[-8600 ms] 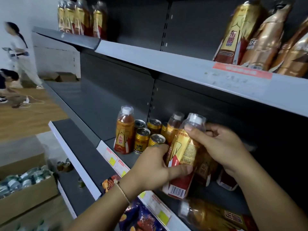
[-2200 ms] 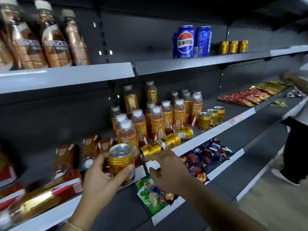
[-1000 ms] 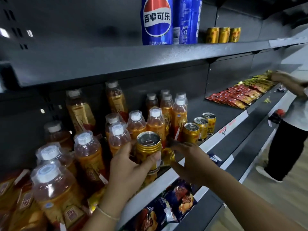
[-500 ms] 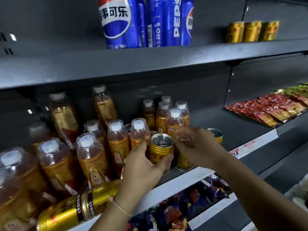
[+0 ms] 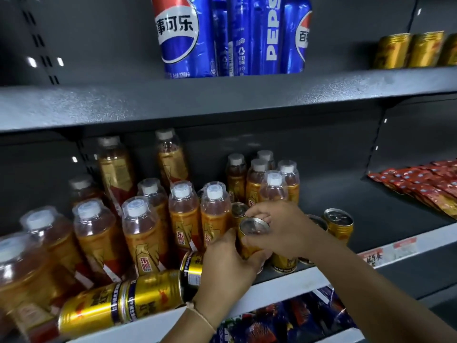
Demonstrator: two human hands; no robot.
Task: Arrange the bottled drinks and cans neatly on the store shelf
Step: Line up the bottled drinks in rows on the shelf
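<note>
A short gold can [image 5: 251, 235] stands upright near the front of the middle shelf [image 5: 284, 283]. My left hand [image 5: 228, 268] grips its side from below. My right hand [image 5: 282, 227] wraps round its rim and right side. More gold cans stand to its right, one [image 5: 339, 224] in plain view, another half hidden under my right wrist. Orange drink bottles [image 5: 184, 216] with white caps stand in rows behind and to the left. Two tall gold cans [image 5: 123, 305] lie on their sides at the shelf's front left.
Blue Pepsi cans [image 5: 188, 38] and small gold cans [image 5: 410, 49] stand on the upper shelf [image 5: 222, 100]. Red snack packets [image 5: 425, 184] lie on the middle shelf at the right. Blue snack bags [image 5: 284, 323] fill the shelf below.
Both hands now close round the same gold can, which has moved right toward the other standing cans. My right hand came off the can behind and onto this one.
</note>
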